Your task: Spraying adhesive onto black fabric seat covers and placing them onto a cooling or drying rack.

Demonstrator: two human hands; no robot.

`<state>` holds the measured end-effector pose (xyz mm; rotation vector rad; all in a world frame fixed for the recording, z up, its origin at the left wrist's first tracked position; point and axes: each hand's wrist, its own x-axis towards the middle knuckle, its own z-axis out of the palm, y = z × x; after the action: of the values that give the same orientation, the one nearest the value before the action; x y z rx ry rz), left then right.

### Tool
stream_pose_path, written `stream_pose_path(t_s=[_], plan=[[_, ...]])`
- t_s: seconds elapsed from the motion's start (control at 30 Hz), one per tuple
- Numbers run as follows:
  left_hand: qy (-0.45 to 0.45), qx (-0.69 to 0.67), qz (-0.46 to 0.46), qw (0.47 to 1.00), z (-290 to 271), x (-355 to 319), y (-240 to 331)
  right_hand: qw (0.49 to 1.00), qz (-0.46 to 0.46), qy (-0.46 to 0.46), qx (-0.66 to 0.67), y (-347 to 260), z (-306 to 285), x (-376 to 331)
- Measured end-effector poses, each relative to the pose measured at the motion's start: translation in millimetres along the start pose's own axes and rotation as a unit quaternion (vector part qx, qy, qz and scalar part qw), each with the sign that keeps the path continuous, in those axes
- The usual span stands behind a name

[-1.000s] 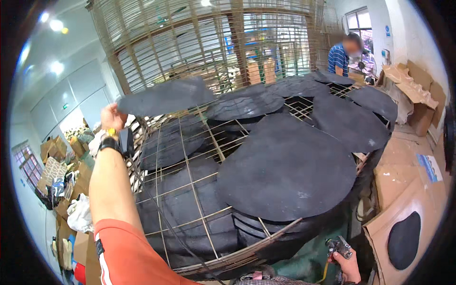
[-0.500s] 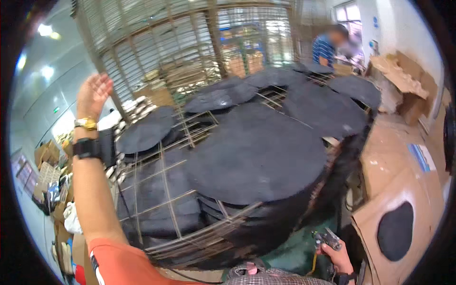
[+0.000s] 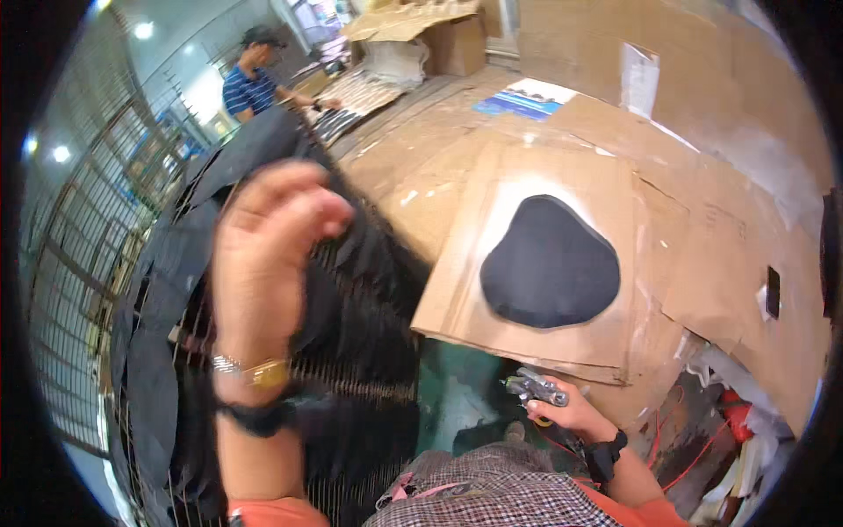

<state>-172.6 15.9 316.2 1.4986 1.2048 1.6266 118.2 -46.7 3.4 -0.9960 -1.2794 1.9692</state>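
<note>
Head view: R grip (image 3: 577,413) wraps spray gun (image 3: 536,386); L grip (image 3: 268,241) half-spread, empty.
Best keep gun steady, off blk pad (image 3: 551,263).

The room is bright, with white lamps (image 3: 143,31) glowing at the upper left. The left hand (image 3: 272,228) is all smeary, but the right hand (image 3: 566,408) (lower down) looks clearer. The tan cardboard (image 3: 452,281) looks light; the black pads (image 3: 253,147) look dark. Near the round edge, the wire grid (image 3: 75,237) bends.
</note>
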Motion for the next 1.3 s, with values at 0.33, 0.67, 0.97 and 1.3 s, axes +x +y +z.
stream_pose_path(t_s=[0.33, 0.67, 0.97, 1.3], plan=[[-0.070, 0.443, -0.259, 0.856, 72, -32, -391, 0.980, 0.057, 0.179, 0.061, 28, -49, -73], [-0.031, 0.418, -0.203, 0.885, 111, -21, -397, 0.975, 0.077, 0.196, 0.078, 35, -50, -67], [0.068, -0.314, -0.547, 0.773, 125, 0, -405, 0.982, 0.046, 0.175, 0.051, 34, -50, -62], [-0.126, -0.490, -0.306, 0.807, 178, 144, -205, 0.991, 0.047, 0.126, 0.024, 32, -44, -54]])
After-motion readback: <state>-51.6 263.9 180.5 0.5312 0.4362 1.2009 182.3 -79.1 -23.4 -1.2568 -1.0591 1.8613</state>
